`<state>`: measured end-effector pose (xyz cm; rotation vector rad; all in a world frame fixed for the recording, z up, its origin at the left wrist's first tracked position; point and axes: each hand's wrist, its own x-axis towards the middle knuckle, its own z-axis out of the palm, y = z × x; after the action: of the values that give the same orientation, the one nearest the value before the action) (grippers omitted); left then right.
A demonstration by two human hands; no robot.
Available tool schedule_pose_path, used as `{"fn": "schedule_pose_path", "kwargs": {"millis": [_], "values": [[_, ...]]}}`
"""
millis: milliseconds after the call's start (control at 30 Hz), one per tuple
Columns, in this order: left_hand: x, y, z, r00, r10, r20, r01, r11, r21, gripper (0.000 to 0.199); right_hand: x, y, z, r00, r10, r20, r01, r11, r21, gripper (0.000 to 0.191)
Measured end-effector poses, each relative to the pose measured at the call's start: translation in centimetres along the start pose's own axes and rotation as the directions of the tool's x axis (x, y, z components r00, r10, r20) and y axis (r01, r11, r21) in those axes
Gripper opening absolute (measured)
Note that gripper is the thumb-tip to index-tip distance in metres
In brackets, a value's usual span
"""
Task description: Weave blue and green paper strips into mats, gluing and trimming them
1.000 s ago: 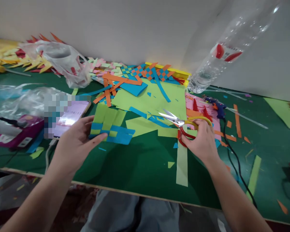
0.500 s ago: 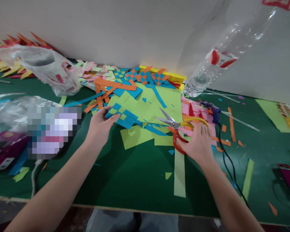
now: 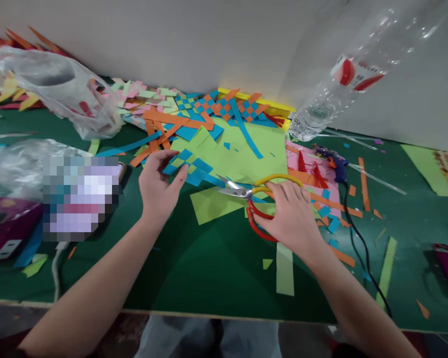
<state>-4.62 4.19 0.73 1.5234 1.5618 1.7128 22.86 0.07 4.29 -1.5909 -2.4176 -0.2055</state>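
Observation:
My left hand (image 3: 160,181) pinches a small woven piece of blue and green paper strips (image 3: 189,168) between thumb and fingers, above the table. In my right hand (image 3: 293,211) are scissors (image 3: 239,190) with one yellow and one red handle loop. Their blades are parted and point left, a short way to the right of the woven piece. Beneath lie a large light green paper sheet (image 3: 254,136) and a smaller green piece (image 3: 212,205). Part of the woven piece is hidden by my fingers.
A glue gun (image 3: 339,169) with a black cord lies right, by a pink sheet (image 3: 334,199). Behind it leans a clear plastic bottle (image 3: 317,114). Woven strips (image 3: 224,107) line the wall. At left are a phone (image 3: 85,199) with a cable and a plastic bag (image 3: 59,89).
My right hand has brought the scissors leftward, closer to the woven paper, and the blades are less far apart. My left hand still holds the piece, now turned slightly. The view has shifted a little.

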Motion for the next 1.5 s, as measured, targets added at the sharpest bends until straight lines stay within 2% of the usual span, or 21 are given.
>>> {"fn": "schedule_pose_path", "kwargs": {"millis": [233,267,300,433,533,567,600,767,867,967,1033,1133,1200,1333,1500], "values": [[0.7,0.4,-0.8,0.998,0.029,-0.049,-0.029,1.0,-0.009,0.037,1.3,-1.1,1.3,0.999,-0.005,0.037,0.005,1.0,0.008,0.056],[0.8,0.4,-0.8,0.999,0.027,-0.018,-0.028,1.0,-0.006,0.038,1.5,-1.1,1.3,0.999,-0.012,0.039,0.012,1.0,0.0,0.057],[0.9,0.4,-0.8,0.998,0.034,-0.062,-0.035,0.999,-0.003,0.039,1.7,-1.2,1.4,0.999,-0.016,0.041,0.017,1.0,-0.008,0.058],[0.8,0.6,-0.7,0.998,0.019,-0.066,-0.018,1.0,0.022,0.035,2.1,-1.2,1.7,0.999,-0.02,0.032,0.019,0.999,0.032,0.056],[0.6,0.9,-0.6,0.998,0.042,-0.051,-0.042,0.999,-0.006,0.035,2.1,-1.2,2.0,0.999,-0.044,0.007,0.044,0.997,0.058,0.05],[0.6,0.9,-0.6,0.999,0.041,-0.004,-0.041,0.999,-0.019,0.034,2.0,-1.2,2.1,0.998,-0.058,-0.002,0.058,0.997,0.051,0.049],[0.5,0.9,-0.6,0.997,0.067,-0.039,-0.068,0.997,-0.034,0.035,2.0,-1.2,2.2,0.997,-0.076,-0.009,0.076,0.996,0.04,0.047],[0.3,0.9,-0.6,0.99,0.139,-0.038,-0.142,0.986,-0.086,0.038,1.7,-1.3,2.1,0.99,-0.138,-0.006,0.138,0.99,-0.029,0.039],[0.3,0.7,-0.5,0.994,0.102,-0.034,-0.105,0.987,-0.118,0.034,1.5,-1.3,2.1,0.992,-0.127,0.009,0.127,0.991,-0.042,0.038],[0.4,0.2,-0.3,0.996,0.036,-0.082,-0.052,0.978,-0.203,0.036,1.6,-0.9,2.2,0.996,-0.075,0.042,0.076,0.997,-0.025,0.039],[0.5,-0.3,-0.1,0.994,-0.054,-0.092,0.022,0.948,-0.318,0.037,1.7,-0.5,2.2,0.999,0.005,0.041,-0.005,1.0,0.005,0.041],[0.6,-1.1,-0.1,0.972,-0.236,-0.013,0.201,0.852,-0.483,0.037,2.1,0.5,1.9,0.987,0.16,0.017,-0.161,0.983,0.087,0.041],[0.6,-1.3,-0.1,0.952,-0.304,0.026,0.273,0.811,-0.517,0.034,2.2,1.2,1.4,0.97,0.243,-0.005,-0.24,0.959,0.149,0.04],[0.7,-1.2,-0.2,0.947,-0.321,0.018,0.282,0.803,-0.525,0.031,1.6,2.4,0.6,0.951,0.306,-0.051,-0.286,0.927,0.244,0.039],[0.5,-1.1,0.2,0.932,-0.361,-0.016,0.288,0.77,-0.569,0.032,-0.6,2.9,1.1,0.928,0.361,-0.087,-0.317,0.892,0.322,0.04]]}}
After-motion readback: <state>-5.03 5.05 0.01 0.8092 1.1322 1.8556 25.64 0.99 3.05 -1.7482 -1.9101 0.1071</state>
